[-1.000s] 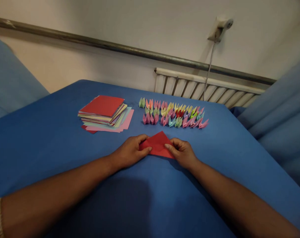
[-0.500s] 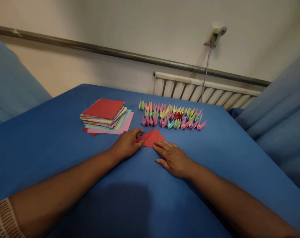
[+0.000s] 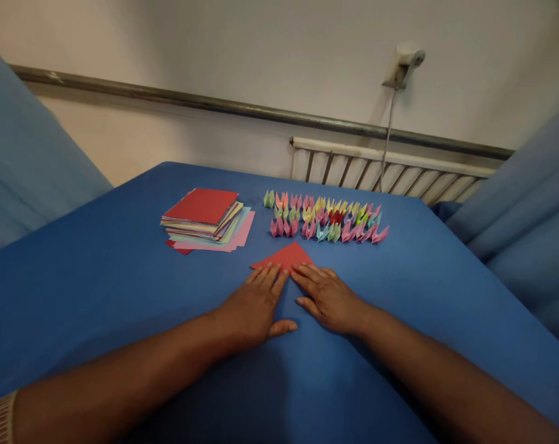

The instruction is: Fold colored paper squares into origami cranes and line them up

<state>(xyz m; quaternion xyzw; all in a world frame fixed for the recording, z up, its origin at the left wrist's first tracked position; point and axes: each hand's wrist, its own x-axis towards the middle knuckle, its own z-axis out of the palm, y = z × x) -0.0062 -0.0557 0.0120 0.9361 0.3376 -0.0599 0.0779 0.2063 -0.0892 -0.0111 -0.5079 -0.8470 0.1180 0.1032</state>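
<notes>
A red sheet of paper (image 3: 286, 254), folded into a triangle, lies on the blue-covered table (image 3: 122, 296) with its point facing away from me. My left hand (image 3: 256, 308) lies flat, fingers stretched over the near edge of the paper and thumb out to the side on the table. On the right part of the same edge rest the extended fingers of my right hand (image 3: 332, 299). The fingertips of both hands almost meet near the middle of the fold and cover part of it.
To the left stands a stack of coloured paper (image 3: 205, 216) topped by a red sheet. Rows of small folded paper figures (image 3: 328, 219) stand beyond the triangle. Behind the table are a radiator (image 3: 353, 163), a wall pipe (image 3: 224, 105) and a plugged-in cord (image 3: 387, 139).
My left hand has moved from the paper's left corner to its near edge and flattened there. The raised left flap now lies flat. My right hand stays on the paper.
</notes>
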